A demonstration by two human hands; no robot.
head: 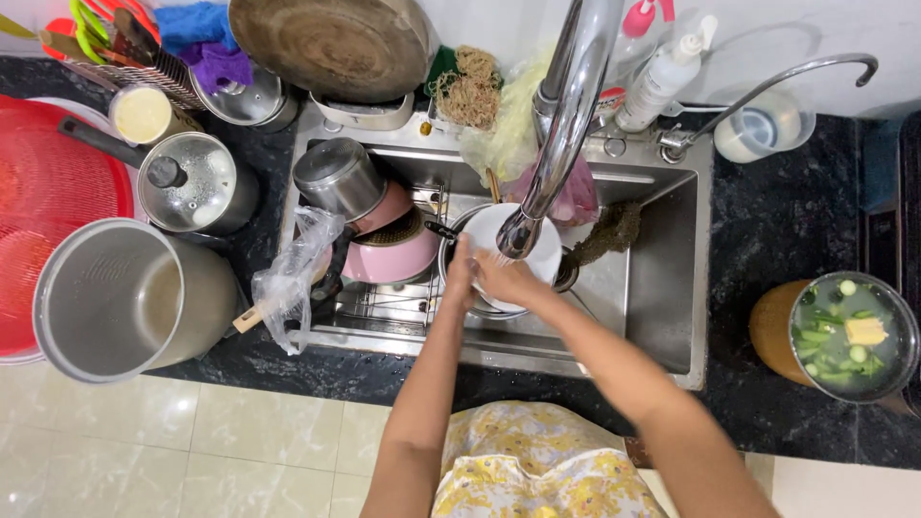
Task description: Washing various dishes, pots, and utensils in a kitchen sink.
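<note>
Both hands meet under the tap (561, 144); left hand (460, 275) and right hand (507, 280) each hold the white bowl (508, 245) (sink (662, 288) below).

I'm working with 1 view only — the head camera is looking almost straight down from above the steel sink (672, 288), close enough that the tap (561, 134) is looming large — dark counter (806, 211) and tiled floor (240, 441) are framing it.

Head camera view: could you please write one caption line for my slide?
Two bare hands, left hand and right hand, rinse a white bowl under the faucet in a steel sink crowded with pots.
</note>
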